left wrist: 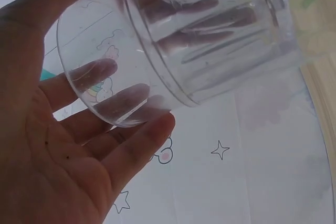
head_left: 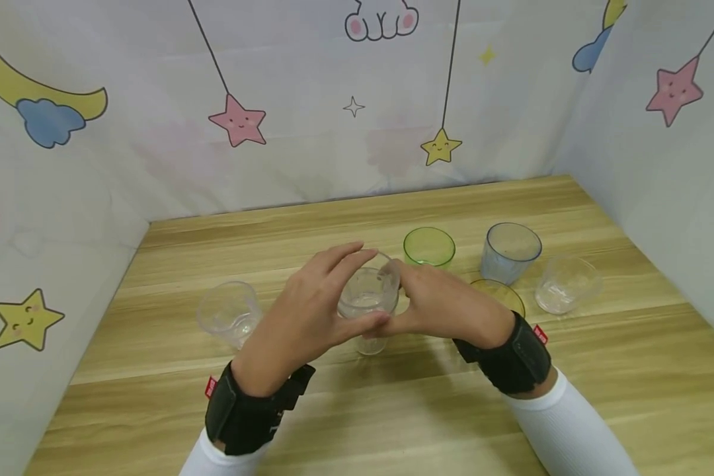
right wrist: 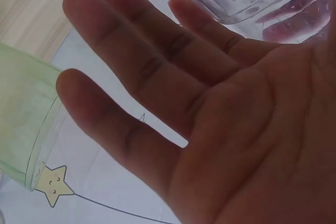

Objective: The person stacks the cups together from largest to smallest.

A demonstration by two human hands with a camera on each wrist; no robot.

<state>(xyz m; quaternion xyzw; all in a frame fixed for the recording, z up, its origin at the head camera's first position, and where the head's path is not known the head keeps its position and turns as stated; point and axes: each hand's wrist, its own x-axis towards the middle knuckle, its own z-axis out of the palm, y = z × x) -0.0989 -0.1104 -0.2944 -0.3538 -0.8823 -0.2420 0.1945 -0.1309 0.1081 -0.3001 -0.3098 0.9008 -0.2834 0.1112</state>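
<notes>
Above table (head_left: 393, 423), left hand (head_left: 309, 301), right hand (head_left: 446, 301) angle inward, gripping nested clear cups (head_left: 365, 294).

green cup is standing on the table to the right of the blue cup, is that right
Not quite: the head view shows the green cup standing on the table to the left of the blue cup, not to its right.

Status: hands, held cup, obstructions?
Left hand, right hand around clear round cup, glass or plastic unclear. Possible obstacle: green-tinted transparent round cup beyond right hand.
</notes>
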